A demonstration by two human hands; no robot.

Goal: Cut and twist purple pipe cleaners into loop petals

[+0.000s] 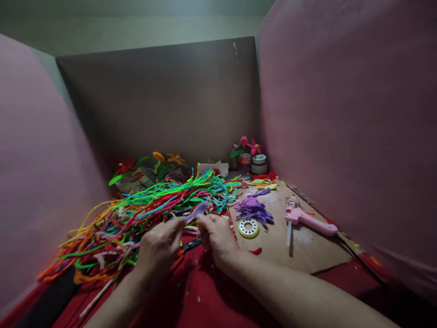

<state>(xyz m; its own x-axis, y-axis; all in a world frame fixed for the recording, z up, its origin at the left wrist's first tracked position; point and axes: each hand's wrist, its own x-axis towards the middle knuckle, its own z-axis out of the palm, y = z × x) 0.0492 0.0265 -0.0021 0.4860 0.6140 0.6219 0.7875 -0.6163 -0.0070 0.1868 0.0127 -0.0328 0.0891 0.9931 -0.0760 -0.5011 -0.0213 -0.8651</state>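
Note:
A short purple pipe cleaner point(198, 210), bent or fuzzy at its upper end, spans the gap between my two hands. My left hand point(161, 243) is closed in a pinch at its lower left end. The fingers of my right hand point(218, 237) are closed on it from the right, just below the fuzzy tip. Beneath and between the hands lies a pair of scissors point(191, 245) with dark blades, partly hidden. A large tangled pile of coloured pipe cleaners point(164, 198) spreads behind and left of my left hand.
On the right, a cardboard sheet point(269, 259) bears purple pipe cleaner pieces point(254, 210), a yellow-rimmed ring spool point(248, 228) and a pink glue gun point(312, 222) with its cord. Pipe cleaner flowers point(252, 146) and a jar point(258, 164) stand at the back. Pink walls flank the red cloth.

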